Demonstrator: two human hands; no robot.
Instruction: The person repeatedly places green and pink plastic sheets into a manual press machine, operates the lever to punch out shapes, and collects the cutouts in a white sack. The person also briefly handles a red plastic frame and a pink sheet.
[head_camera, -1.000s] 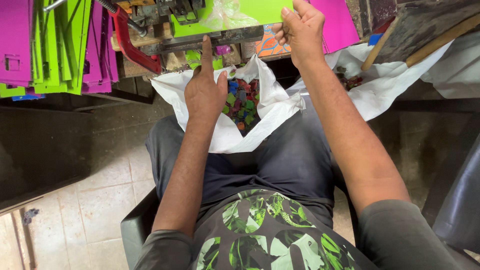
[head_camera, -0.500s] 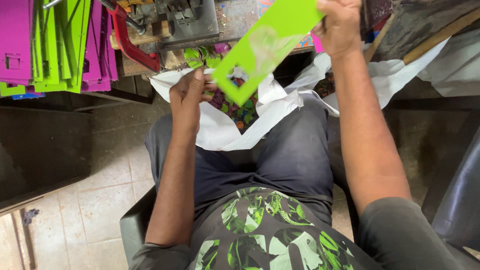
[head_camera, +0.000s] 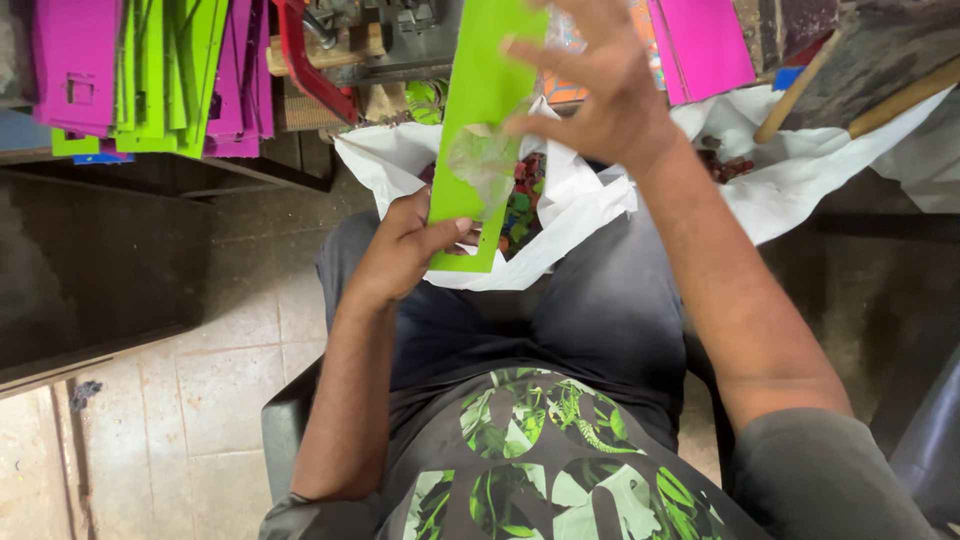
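At far left we see stacked pink and green sheets (head_camera: 150, 75) on the bench. Our left hand (head_camera: 405, 250) pinches the lower end of a long green card (head_camera: 480, 130) above our lap, fingers clenched on it. Behind lies a white bag (head_camera: 570, 215) of coloured scraps. Our right hand (head_camera: 610, 95) touches the card's upper part, fingers spread loose

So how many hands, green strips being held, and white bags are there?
Hands: 2, the left hand and the right hand
Green strip held: 1
White bag on the lap: 1
Total: 4
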